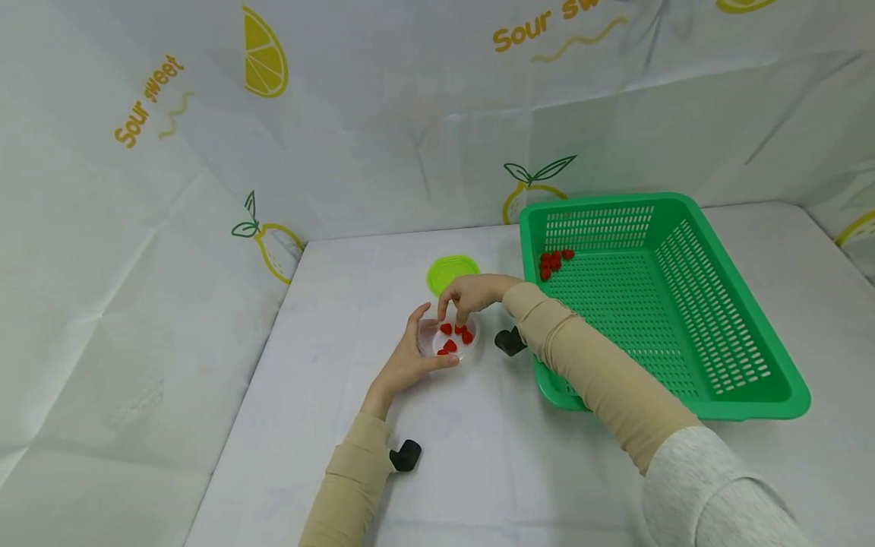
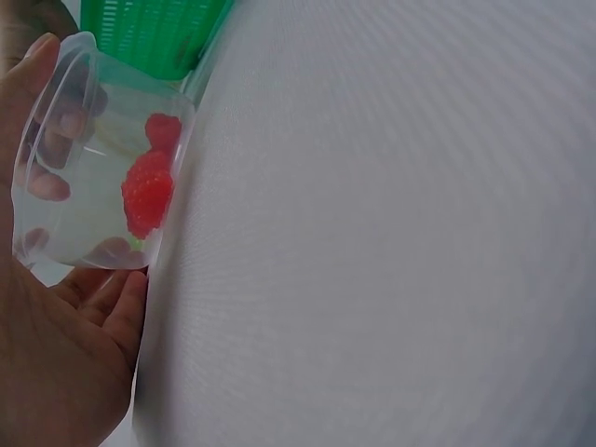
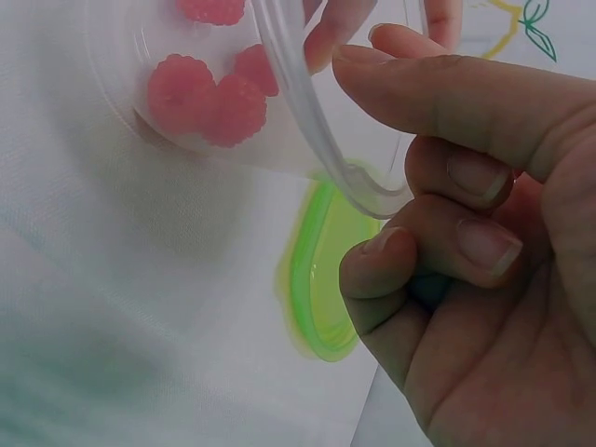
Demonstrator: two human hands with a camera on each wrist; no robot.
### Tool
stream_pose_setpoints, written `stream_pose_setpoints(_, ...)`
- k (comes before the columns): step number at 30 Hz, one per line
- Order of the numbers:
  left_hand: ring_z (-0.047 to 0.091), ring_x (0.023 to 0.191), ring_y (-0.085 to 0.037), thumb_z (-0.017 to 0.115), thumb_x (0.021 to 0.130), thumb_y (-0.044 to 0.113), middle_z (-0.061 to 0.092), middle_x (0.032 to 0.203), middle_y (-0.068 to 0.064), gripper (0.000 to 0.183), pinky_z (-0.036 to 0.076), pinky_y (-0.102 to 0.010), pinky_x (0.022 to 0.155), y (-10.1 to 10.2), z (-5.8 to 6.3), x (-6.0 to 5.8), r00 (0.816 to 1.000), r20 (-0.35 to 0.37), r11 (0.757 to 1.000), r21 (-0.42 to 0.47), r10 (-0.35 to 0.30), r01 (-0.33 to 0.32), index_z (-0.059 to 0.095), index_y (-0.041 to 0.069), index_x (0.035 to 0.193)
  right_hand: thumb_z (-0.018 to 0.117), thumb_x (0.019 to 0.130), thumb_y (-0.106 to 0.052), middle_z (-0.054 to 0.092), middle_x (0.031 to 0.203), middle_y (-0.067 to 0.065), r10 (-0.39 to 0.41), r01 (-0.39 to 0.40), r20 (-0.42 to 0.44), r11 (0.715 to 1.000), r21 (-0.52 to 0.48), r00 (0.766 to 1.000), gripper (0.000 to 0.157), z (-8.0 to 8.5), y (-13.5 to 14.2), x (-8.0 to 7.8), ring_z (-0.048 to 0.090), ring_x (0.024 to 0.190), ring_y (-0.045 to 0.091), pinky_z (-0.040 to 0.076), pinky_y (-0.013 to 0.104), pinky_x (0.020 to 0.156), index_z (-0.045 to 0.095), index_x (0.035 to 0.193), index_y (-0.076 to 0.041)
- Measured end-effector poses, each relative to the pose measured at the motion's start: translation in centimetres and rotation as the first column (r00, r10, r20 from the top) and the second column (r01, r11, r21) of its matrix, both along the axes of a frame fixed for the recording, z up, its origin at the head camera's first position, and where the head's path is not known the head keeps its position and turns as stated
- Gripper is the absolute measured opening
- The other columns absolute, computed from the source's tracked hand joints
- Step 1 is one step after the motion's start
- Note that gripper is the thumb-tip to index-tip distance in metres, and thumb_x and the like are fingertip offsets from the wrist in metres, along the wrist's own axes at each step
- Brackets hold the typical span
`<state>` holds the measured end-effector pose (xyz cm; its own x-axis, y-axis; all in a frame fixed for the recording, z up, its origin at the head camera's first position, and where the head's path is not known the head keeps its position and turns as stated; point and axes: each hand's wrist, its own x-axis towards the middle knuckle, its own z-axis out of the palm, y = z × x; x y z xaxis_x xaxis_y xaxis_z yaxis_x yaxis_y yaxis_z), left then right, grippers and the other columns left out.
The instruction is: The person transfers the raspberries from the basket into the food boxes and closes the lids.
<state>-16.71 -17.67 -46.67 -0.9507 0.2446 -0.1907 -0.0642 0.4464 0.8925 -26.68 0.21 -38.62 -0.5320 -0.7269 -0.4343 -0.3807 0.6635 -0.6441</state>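
Two hands: left [image 1: 405, 363] grips the cup [image 2: 102, 177], right [image 1: 475, 292] curls, hold unclear; only head view shows the basket's [image 1: 601, 202] raspberries [image 1: 555, 263].

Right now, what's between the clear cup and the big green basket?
In the head view, a black object beside the right sleeve sits between the clear cup and green basket, with white cloth showing.

The raspberries [image 1: 467, 336] are red, the tub [image 2: 102, 177] clear, the lid [image 1: 447, 272] lime, the basket [image 1: 615, 304] green, the backdrop [image 1: 383, 152] lemon-printed white.
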Motion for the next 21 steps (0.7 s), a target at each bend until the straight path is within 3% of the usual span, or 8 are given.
stream_pose_setpoints(12, 0.033, 0.136, -0.02, 0.079, 0.067, 0.047, 0.041, 0.141, 0.003, 0.105, 0.027, -0.056, 0.11, 0.2, 0.1, 0.0, 0.999, -0.041, 1.0, -0.026, 0.003, -0.004, 0.013, 0.032, 0.147, 0.062, 0.083, -0.006, 0.046, 0.073, -0.002, 0.003, -0.003, 0.012, 1.0, 0.013, 1.0, 0.031, 0.9, 0.6, 0.0, 0.037, 0.061, 0.013, 0.032, 0.02, 0.054, 0.064, 0.113, -0.013)
stream_pose_setpoints(21, 0.032, 0.136, -0.02, 0.079, 0.068, 0.045, 0.041, 0.14, 0.004, 0.102, 0.025, -0.055, 0.112, 0.2, 0.1, 0.2, 0.999, -0.035, 1.0, -0.025, 0.01, -0.011, 0.012, 0.038, 0.144, 0.064, 0.084, -0.012, 0.042, 0.064, -0.002, -0.018, 0.014, -0.033, 0.993, -0.116, 0.999, 0.029, 3.0, 2.0, -0.2, 0.04, 0.062, 0.014, 0.035, 0.023, 0.057, 0.065, 0.113, -0.011)
